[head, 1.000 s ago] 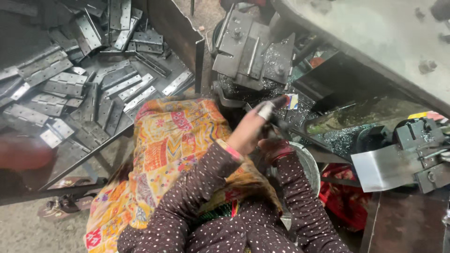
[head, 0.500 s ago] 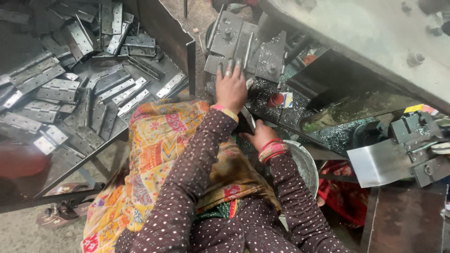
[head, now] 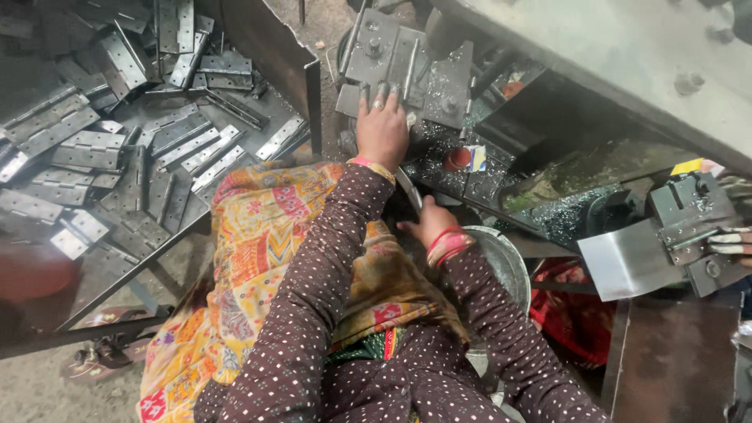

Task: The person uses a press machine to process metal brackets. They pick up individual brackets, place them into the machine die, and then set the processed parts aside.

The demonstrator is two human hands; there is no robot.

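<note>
Pressing flat steel die plate [head: 395,66]

Left hand [head: 382,129] moved onto press die [head: 407,66]; right hand [head: 429,223] seemingly lowered.

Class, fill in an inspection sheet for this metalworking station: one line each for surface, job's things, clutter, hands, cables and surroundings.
Surface: dark press bed, strewn with bright metal chips.
Job's things: grey metal die block with bolts; thin metal strip at the right hand.
Clutter: heap of flat metal hinges in a tray on the left; small red object on the bed.
Hands: left hand flat, fingers on the die block; right hand lower, closed on the metal strip.
Cables: nothing seen.
Surroundings: round metal basin by the right arm; patterned orange cloth over the lap; second machine at right, with another person's fingers on it.
</note>
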